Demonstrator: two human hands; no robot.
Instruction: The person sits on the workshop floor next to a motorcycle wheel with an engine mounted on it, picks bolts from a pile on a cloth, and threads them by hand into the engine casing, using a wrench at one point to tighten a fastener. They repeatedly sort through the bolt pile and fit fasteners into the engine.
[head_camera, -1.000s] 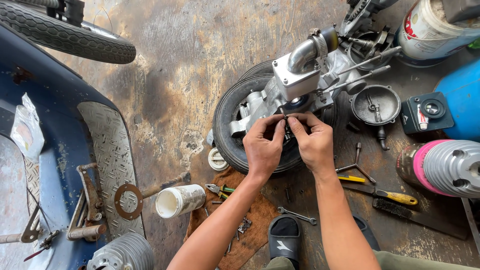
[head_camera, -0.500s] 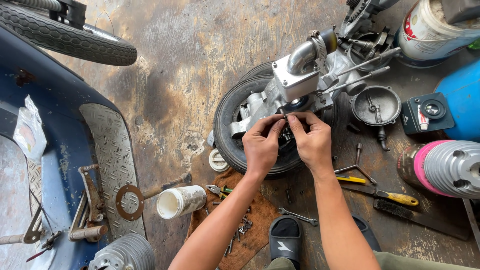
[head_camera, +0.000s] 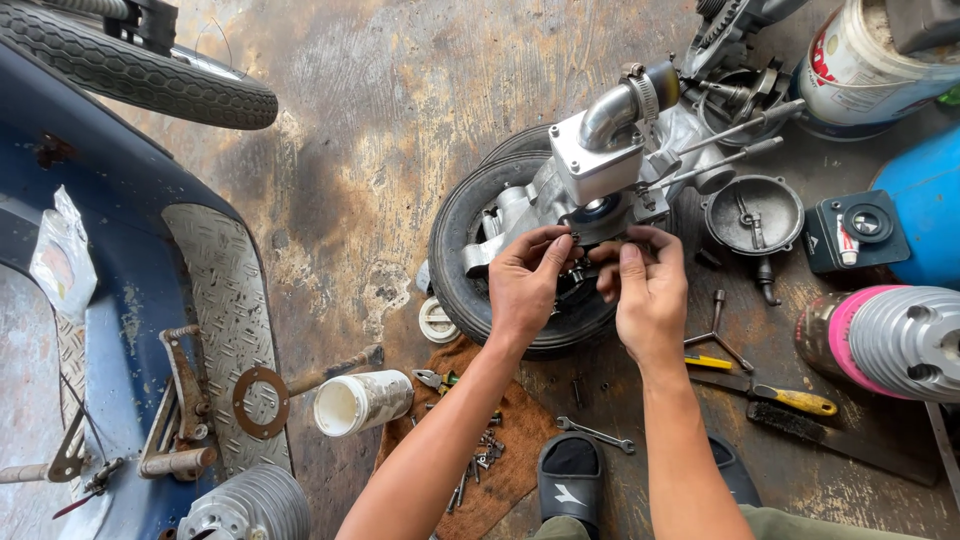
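Stained concrete floor (head_camera: 400, 120) underlies the engine (head_camera: 600, 170) on its tyre (head_camera: 470, 290); left hand (head_camera: 525, 285) and right hand (head_camera: 650, 295) pinch a small part (head_camera: 592, 240) not yet seated, loose screws (head_camera: 480, 450) lying below.

The fingertips of the left hand (head_camera: 525, 285) and right hand (head_camera: 650, 295) cover the small part they pinch against the engine casing (head_camera: 600, 170), so its shape cannot be told. The hands also hide the near half of the small tyre (head_camera: 470, 260) under the casing. The large tyre (head_camera: 130, 65) at far left runs off the top edge. The white bucket (head_camera: 870, 70) and blue container (head_camera: 925, 200) at right are cut by the frame. The finned cylinder (head_camera: 250, 505) at near left is cropped below. The loose screws on the brown rag (head_camera: 500, 440) are too small to sort.
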